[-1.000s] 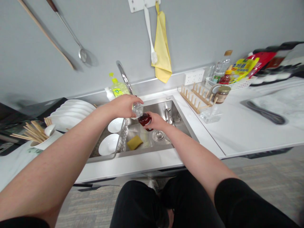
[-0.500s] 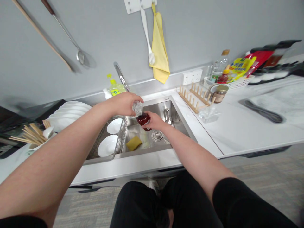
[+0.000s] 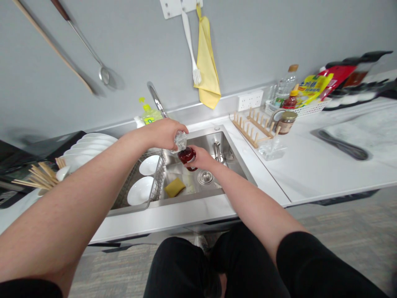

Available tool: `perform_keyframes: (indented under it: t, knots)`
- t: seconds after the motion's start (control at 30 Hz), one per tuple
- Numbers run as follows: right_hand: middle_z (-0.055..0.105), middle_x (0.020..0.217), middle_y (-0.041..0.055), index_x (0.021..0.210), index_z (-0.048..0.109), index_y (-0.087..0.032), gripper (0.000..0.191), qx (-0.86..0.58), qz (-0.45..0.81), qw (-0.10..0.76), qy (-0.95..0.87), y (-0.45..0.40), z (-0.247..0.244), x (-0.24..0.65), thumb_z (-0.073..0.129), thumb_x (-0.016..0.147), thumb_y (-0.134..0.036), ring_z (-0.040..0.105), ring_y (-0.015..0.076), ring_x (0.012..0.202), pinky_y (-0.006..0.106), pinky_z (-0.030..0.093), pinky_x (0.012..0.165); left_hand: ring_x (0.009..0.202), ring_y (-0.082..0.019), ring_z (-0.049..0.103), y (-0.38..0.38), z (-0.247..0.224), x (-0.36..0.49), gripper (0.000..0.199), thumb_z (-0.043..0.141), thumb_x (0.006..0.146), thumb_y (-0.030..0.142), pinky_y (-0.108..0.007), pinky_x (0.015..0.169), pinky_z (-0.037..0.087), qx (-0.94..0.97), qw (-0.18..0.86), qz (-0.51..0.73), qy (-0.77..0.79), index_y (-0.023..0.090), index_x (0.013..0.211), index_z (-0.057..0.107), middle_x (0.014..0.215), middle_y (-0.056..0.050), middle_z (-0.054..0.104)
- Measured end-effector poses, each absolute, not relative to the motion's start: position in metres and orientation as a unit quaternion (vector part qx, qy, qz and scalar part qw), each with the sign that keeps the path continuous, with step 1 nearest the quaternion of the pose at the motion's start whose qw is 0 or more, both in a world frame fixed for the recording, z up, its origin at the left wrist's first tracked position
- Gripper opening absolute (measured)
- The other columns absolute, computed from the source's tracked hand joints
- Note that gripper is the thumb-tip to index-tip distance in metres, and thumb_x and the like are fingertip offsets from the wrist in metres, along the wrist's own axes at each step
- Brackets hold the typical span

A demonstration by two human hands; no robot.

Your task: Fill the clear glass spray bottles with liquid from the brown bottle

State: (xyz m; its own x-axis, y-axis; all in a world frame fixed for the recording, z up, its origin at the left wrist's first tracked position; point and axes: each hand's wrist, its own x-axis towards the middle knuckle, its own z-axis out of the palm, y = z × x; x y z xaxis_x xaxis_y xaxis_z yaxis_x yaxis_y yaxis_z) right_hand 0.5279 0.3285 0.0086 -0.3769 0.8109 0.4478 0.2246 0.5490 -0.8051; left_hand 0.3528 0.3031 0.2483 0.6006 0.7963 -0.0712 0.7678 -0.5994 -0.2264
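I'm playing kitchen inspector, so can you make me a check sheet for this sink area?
Surface: white countertop around a stainless steel sink.
Job's things: small clear plastic container just above a round bottle of dark red liquid, both over the sink.
Clutter: yellow sponge in the sink; white plates in a wire dish rack; wooden chopsticks at the far left.
Grippers: left hand grips the container; right hand grips the bottle.
Cables: nothing seen.
Surroundings: yellow towel hanging on the wall; wooden plate rack on the counter.
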Motion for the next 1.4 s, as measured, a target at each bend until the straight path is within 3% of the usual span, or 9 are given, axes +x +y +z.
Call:
perform_keyframes:
  t: [0.87, 1.13, 1.4]
  knots:
    - [0.085, 0.129, 0.008, 0.137, 0.074, -0.024, 0.08, -0.347, 0.327, 0.436, -0.763, 0.331, 0.006, 0.528, 0.107, 0.065, -0.036, 0.081, 0.035, 0.12, 0.05, 0.062, 0.109, 0.128, -0.038, 0.076, 0.31, 0.248, 0.357, 0.084, 0.088, 0.067, 0.039, -0.045, 0.112, 0.056, -0.895, 0.06, 0.086, -0.433, 0.034, 0.15, 0.076, 0.136, -0.007, 0.083]
    - [0.085, 0.131, 0.0089, 0.139, 0.074, -0.024, 0.082, -0.342, 0.325, 0.438, -0.765, 0.33, 0.008, 0.528, 0.108, 0.065, -0.033, 0.081, 0.0352, 0.123, 0.05, 0.062, 0.111, 0.127, -0.037, 0.077, 0.306, 0.248, 0.356, 0.082, 0.086, 0.071, 0.041, -0.043, 0.11, 0.058, -0.893, 0.092, 0.098, -0.431, 0.03, 0.151, 0.075, 0.138, -0.008, 0.083]
    - [0.085, 0.131, 0.0078, 0.139, 0.075, -0.026, 0.081, -0.327, 0.341, 0.429, -0.77, 0.324, 0.013, 0.529, 0.108, 0.066, -0.031, 0.081, 0.036, 0.122, 0.051, 0.063, 0.113, 0.133, -0.038, 0.075, 0.288, 0.237, 0.33, 0.075, 0.085, 0.076, 0.044, -0.046, 0.118, 0.056, -0.895, 0.068, 0.028, -0.439, 0.026, 0.148, 0.078, 0.146, -0.011, 0.08]
